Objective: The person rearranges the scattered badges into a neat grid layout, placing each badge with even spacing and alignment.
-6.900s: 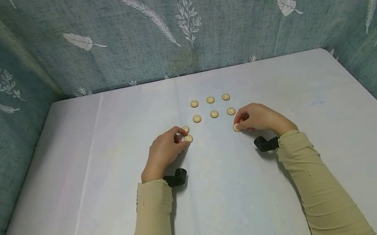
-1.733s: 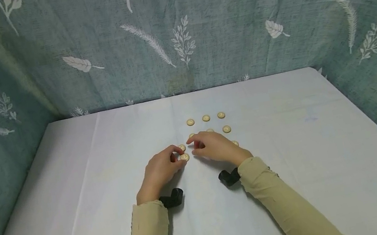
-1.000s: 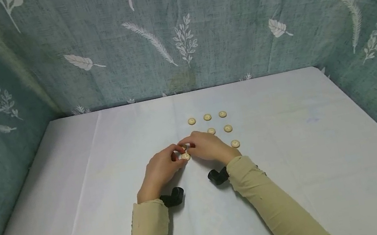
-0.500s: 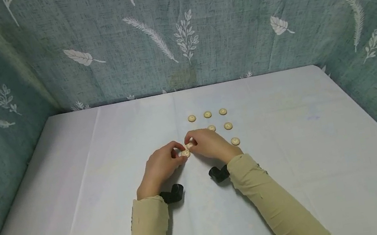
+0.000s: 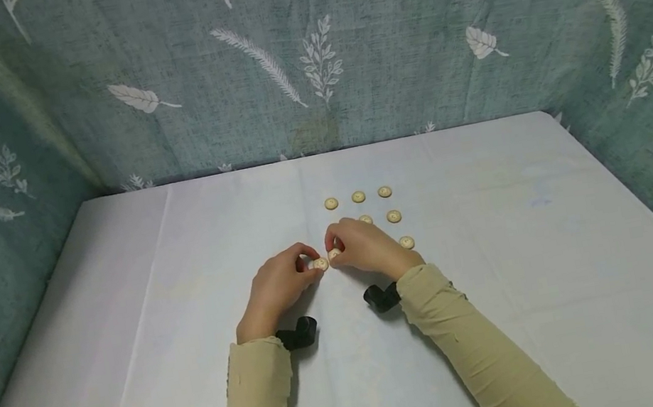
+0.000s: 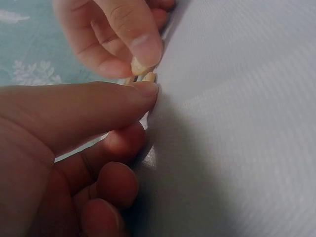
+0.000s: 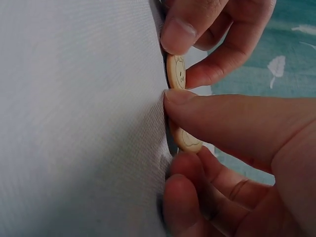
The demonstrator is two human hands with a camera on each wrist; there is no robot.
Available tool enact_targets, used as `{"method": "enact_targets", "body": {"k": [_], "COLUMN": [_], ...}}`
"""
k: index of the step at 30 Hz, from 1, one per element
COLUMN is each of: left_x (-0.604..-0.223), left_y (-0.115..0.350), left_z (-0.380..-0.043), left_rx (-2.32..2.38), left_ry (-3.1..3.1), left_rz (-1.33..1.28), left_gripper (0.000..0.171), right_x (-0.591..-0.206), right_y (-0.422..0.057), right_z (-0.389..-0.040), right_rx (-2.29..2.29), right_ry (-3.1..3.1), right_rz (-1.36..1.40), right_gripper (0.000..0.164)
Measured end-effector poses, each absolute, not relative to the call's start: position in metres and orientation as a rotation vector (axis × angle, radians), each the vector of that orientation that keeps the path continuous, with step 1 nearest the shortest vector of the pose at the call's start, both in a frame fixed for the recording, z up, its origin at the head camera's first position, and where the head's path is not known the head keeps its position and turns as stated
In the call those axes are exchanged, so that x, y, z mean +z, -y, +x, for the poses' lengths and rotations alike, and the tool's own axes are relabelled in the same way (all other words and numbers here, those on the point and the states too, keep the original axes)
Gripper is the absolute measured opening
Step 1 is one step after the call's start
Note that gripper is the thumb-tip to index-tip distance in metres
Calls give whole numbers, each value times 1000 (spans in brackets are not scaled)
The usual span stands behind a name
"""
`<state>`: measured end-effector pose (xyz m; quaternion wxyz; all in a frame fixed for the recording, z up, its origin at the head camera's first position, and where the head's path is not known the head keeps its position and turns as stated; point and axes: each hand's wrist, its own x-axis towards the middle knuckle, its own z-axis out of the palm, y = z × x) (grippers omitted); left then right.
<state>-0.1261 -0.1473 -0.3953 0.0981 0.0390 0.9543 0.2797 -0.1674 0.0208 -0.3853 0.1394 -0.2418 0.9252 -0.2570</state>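
My left hand [image 5: 280, 284] pinches a small round wooden button [image 5: 321, 263] between thumb and forefinger, low at the tabletop. Just right of it, my right hand [image 5: 370, 246] pinches a second wooden button [image 5: 335, 254] by its edge. In the right wrist view, the left hand's button [image 7: 177, 71] shows a drawn face; the right hand's button [image 7: 190, 140] is tilted and partly covered by the thumb. Fingertips of both hands almost meet. The left wrist view shows mere slivers of the buttons between the fingers.
Beyond the hands lie three buttons in a row, the middle one [image 5: 358, 196] among them. Nearer are a button [image 5: 393, 216] and one partly behind the right hand; another button [image 5: 407, 242] lies by the right wrist. A white cloth [image 5: 203, 397] covers the table; patterned green fabric [image 5: 182, 76] surrounds it.
My right hand, earlier at the right-hand button, moved left, took a button from beside my left hand and drew it slightly right and nearer. My left hand keeps its button in place.
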Motion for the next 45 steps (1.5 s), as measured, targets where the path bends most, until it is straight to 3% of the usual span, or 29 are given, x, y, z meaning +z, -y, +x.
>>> {"method": "enact_targets", "body": {"k": [19,45], "left_x": [-398,-394], "left_y": [148,146], "left_z": [-126,-124], "left_rx": [824,815], "left_ry": [-2817,-2827], "left_rz": [82,96], "left_gripper": [23,22], "right_x": [-381,-377], "right_y": [-60,-107], "right_z": [-163,-171], "right_rx": [-826,-973], "right_ry": [-2704,-2690], "right_rz": [-824,-530], "right_gripper": [13,16]}}
